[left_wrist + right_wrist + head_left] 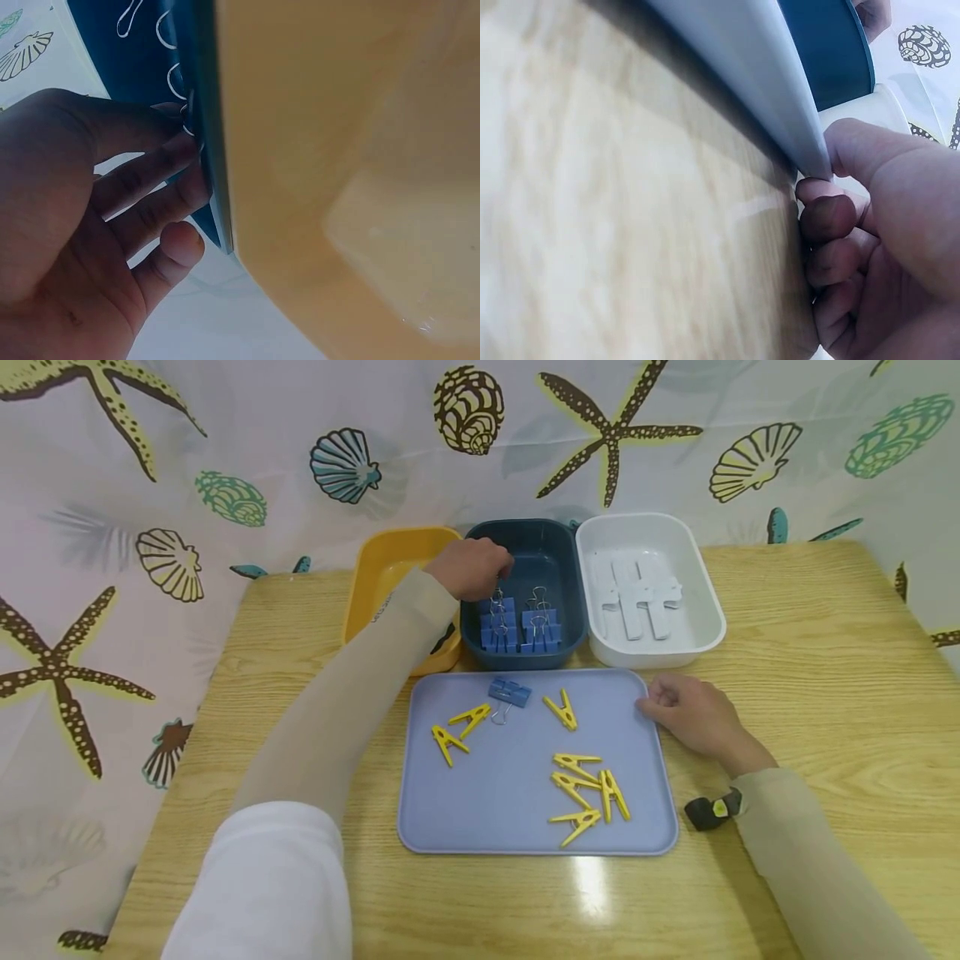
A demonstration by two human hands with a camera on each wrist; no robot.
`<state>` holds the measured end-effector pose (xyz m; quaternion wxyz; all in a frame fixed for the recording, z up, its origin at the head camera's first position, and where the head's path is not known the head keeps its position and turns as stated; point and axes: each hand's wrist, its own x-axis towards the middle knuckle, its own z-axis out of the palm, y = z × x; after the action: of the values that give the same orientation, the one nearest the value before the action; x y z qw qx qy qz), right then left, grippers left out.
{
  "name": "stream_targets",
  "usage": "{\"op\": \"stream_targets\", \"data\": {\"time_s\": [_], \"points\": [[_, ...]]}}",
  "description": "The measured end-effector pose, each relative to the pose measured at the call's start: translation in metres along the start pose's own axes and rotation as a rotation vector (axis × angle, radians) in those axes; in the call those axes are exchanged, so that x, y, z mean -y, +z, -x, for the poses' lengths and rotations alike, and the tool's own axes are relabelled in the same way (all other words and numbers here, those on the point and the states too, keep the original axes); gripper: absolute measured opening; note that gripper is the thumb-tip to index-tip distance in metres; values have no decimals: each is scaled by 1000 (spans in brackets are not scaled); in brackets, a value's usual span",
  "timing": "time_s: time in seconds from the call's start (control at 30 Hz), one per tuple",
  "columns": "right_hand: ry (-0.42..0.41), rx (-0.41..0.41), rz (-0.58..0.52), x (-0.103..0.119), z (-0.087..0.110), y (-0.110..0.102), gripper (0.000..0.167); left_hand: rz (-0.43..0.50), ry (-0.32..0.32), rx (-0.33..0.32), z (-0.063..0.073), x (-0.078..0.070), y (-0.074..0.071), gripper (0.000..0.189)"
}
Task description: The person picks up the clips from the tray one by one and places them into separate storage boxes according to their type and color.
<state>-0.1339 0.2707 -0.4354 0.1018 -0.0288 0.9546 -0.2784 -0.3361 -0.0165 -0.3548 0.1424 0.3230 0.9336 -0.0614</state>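
My left hand (471, 568) reaches over the left side of the dark blue bin (540, 542). In the left wrist view, its thumb and forefinger pinch at a wire handle of a binder clip (187, 124), mostly hidden by the fingers. Blue binder clips (540, 628) stand in two rows in that bin. My right hand (693, 714) pinches the right rim of the lavender tray (480, 806) between thumb and curled forefinger. On the tray lie one blue binder clip (510, 692) and several yellow clothespins (576, 822).
A yellow bin (367, 568) stands left of the blue one, partly covered by the left forearm. To the right, a white bin (701, 610) holds several white clips (641, 597). Behind the wooden table (810, 652) hangs a shell-patterned cloth (420, 485).
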Motion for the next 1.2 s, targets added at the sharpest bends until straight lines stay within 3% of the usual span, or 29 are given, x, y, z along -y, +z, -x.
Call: {"op": "stream_targets", "data": {"time_s": [0.37, 1.2], "points": [[4, 8, 0, 0, -1, 0, 29, -6, -7, 1, 5, -4, -5, 35], [9, 12, 12, 1, -1, 0, 27, -60, 58, -13, 27, -15, -11, 36]]}}
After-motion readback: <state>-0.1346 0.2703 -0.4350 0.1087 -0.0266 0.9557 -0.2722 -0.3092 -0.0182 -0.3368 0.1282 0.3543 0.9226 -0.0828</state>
